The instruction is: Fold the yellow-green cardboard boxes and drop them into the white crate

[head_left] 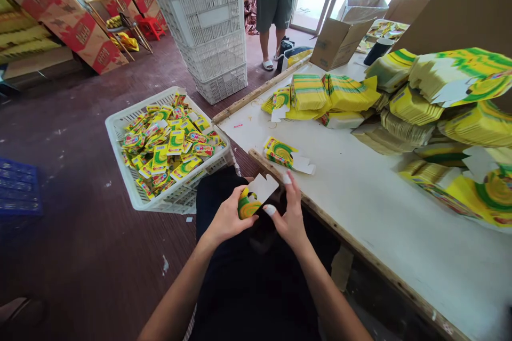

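Observation:
A small yellow-green box [248, 205] with a raised white flap is gripped in my left hand [229, 218], over my lap. Just right of it, my right hand [288, 214] has its fingers apart and holds nothing; white covers its thumb tip and a fingertip. A flat yellow carton [279, 152] with white flaps lies near the edge of the white table [320, 170]. To the left, a white basket [140, 203] is heaped with yellow-green boxes [175, 142].
Stacks of yellow cartons [310, 91] spread over the table's far and right parts, near an open cardboard box [338, 40]. Tall white crates [212, 26] stand beyond the basket. A person [276, 0] stands behind the table. A blue crate [18, 186] sits far left.

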The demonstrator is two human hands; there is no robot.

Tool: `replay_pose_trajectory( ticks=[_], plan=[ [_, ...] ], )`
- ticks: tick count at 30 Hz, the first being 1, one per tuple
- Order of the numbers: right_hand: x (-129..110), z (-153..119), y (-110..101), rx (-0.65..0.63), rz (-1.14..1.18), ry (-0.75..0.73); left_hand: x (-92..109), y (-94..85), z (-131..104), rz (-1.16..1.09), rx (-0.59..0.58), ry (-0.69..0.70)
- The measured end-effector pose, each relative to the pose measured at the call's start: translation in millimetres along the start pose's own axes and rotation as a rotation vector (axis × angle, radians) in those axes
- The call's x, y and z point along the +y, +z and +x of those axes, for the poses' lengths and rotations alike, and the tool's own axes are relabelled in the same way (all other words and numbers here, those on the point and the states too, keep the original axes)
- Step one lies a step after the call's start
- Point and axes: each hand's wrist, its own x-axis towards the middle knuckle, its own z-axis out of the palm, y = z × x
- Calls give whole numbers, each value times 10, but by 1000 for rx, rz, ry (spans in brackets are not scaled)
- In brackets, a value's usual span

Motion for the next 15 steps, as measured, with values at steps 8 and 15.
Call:
replay_pose_trajectory(
  ticks=[8,15],
  plan=[
    [-54,30,84,-461,982,770,-104,192,-38,113,2,355],
    [15,-25,86,-382,829,720,-36,170,-35,105,-39,261]
  ],
)
